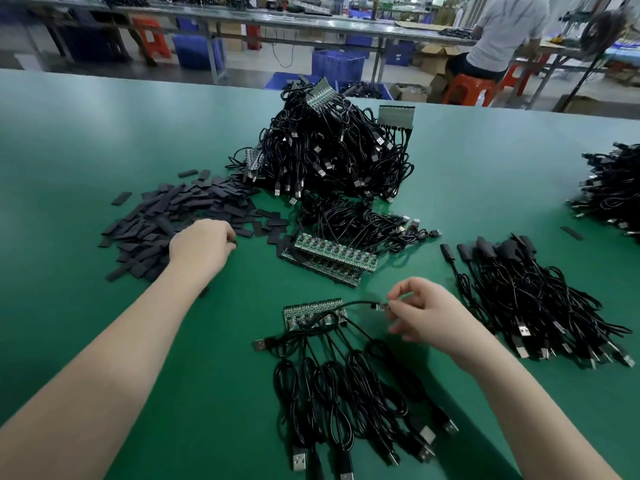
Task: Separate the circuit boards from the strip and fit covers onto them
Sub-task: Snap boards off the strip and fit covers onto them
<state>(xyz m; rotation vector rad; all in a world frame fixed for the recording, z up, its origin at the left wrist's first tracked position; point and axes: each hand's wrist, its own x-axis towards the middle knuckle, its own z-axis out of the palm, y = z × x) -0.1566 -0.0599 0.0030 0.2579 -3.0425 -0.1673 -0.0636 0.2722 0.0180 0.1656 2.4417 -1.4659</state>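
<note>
A green strip of circuit boards (313,313) lies in front of me, with several black USB cables (349,393) trailing toward me. My right hand (427,311) pinches one small separated board (380,307) by its end, its cable arching back to the strip. My left hand (202,244) reaches into the heap of flat black covers (173,216) at the left, fingers curled down on a cover at the heap's edge. Two more board strips (334,254) are stacked beyond the near strip.
A tall tangle of cabled strips (332,150) rises at the table's middle. Covered cables (526,292) lie in a pile to the right, another pile (613,192) at the far right edge. A seated person (498,39) and blue bins are behind the green table (104,140).
</note>
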